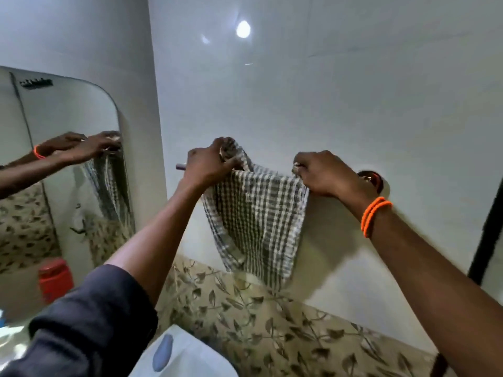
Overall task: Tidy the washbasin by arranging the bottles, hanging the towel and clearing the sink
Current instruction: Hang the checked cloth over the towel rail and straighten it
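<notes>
Towel step in hand. From my remote seat I see both arms raised to the glossy white tiled wall [340,91]. The grey-and-white checked cotton towel [258,216] is draped over a slim metal towel rail [180,167], of which only the left tip and a round right-hand mount [370,178] show; the rest is hidden under cloth and hands.

Left hand [208,167]: fingers curled tight on a bunched corner of towel at the top of the rail. Right hand [322,174]: fingers closed, pinching the towel's upper right edge near the mount; two orange bangles [375,216] on that wrist.

The towel hangs down the wall in an uneven fall, left side gathered, bottom edge coming to a slanted point above the leaf-patterned tile band [245,308]. I judge it on the rail but not yet spread square.

Rounded wall mirror [62,164] at left repeats the hands and cloth. Below it a red plastic container [54,278], blurred. A white basin edge [190,357] shows at the bottom, with a bluish oval object [162,352] I cannot identify.

Progress: hanging nearly done. Bottles and sink mostly out of view; I cannot tell their state.
</notes>
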{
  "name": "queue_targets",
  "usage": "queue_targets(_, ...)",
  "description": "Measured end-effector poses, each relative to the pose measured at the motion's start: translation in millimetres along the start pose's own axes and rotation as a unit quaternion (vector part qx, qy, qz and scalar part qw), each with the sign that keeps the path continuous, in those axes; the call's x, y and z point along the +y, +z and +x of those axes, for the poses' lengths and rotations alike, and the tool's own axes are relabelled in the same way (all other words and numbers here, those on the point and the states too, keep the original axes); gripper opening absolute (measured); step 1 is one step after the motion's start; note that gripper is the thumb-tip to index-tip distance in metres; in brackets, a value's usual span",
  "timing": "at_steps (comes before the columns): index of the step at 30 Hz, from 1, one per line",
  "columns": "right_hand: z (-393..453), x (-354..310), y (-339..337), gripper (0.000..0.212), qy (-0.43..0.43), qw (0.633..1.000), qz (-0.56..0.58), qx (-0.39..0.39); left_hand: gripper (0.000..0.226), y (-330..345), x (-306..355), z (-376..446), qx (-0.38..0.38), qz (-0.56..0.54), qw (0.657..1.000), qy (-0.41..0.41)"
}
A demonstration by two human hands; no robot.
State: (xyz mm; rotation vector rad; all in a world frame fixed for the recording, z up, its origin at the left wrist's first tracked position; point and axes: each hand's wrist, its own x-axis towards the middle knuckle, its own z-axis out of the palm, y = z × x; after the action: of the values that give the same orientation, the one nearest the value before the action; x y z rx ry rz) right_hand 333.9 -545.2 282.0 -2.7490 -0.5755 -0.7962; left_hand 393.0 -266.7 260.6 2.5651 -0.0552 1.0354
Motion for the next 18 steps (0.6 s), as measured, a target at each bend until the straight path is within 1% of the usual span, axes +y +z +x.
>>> queue_targets(1, 1, 0, -2, 0.021, 0.019, 0.999, -0.012, -0.044, 0.063, 1, -9, -1, 0.012, 0.025, 0.999, -0.034)
queue_targets(2, 3, 1, -5, 0.023, 0.033, 0.997, -0.014, -0.071, 0.060, 2, -17, -5, 0.051, 0.027, 0.995, -0.077)
queue_targets(3, 6, 3, -7, 0.024, 0.047, 0.995, -0.016, -0.084, 0.053, 4, -26, -13, 0.112, 0.011, 0.986, -0.120)
queue_targets(4, 7, 4, -9, 0.024, 0.058, 0.994, -0.018, -0.087, 0.045, 6, -33, -24, 0.174, -0.023, 0.971, -0.160)
queue_targets(5, 6, 4, -11, 0.024, 0.065, 0.995, -0.022, -0.079, 0.037, 9, -39, -35, 0.219, -0.066, 0.955, -0.189)
queue_targets(6, 5, 3, -11, 0.024, 0.067, 0.996, -0.029, -0.047, 0.030, 13, -45, -46, 0.237, -0.108, 0.945, -0.199)
queue_targets(7, 1, 2, -10, 0.027, 0.064, 0.997, -0.038, 0.010, 0.028, 18, -50, -57, 0.232, -0.148, 0.943, -0.189)
queue_targets(8, -4, 0, -8, 0.029, 0.055, 0.995, -0.038, 0.079, 0.031, 24, -52, -66, 0.205, -0.186, 0.947, -0.161)
queue_targets(9, -11, -3, -8, 0.030, 0.037, 0.989, -0.015, 0.139, 0.037, 28, -51, -76, 0.159, -0.220, 0.954, -0.131)
queue_targets(10, -17, -5, -8, 0.030, 0.006, 0.985, 0.025, 0.168, 0.043, 31, -48, -84, 0.113, -0.242, 0.958, -0.109)
queue_targets(11, -23, -5, -11, 0.031, -0.033, 0.985, 0.071, 0.153, 0.046, 33, -47, -88, 0.086, -0.246, 0.960, -0.099)
queue_targets(12, -29, -4, -14, 0.035, -0.072, 0.986, 0.108, 0.102, 0.045, 36, -48, -90, 0.080, -0.240, 0.963, -0.097)
queue_targets(13, -36, -2, -19, 0.046, -0.103, 0.987, 0.117, 0.032, 0.038, 37, -47, -90, 0.087, -0.233, 0.963, -0.102)
queue_targets(14, -43, 1, -22, 0.061, -0.126, 0.987, 0.094, -0.036, 0.026, 36, -47, -87, 0.102, -0.229, 0.962, -0.108)
queue_targets(15, -48, 6, -25, 0.073, -0.141, 0.985, 0.058, -0.086, 0.016, 33, -48, -84, 0.116, -0.234, 0.959, -0.111)
queue_targets(16, -52, 10, -27, 0.078, -0.146, 0.983, 0.030, -0.105, 0.013, 30, -50, -79, 0.123, -0.248, 0.954, -0.113)
queue_targets(17, -55, 15, -27, 0.073, -0.151, 0.984, 0.022, -0.094, 0.016, 26, -51, -75, 0.127, -0.270, 0.948, -0.115)
queue_targets(18, -56, 18, -27, 0.061, -0.161, 0.984, 0.034, -0.063, 0.023, 22, -53, -70, 0.127, -0.291, 0.941, -0.118)
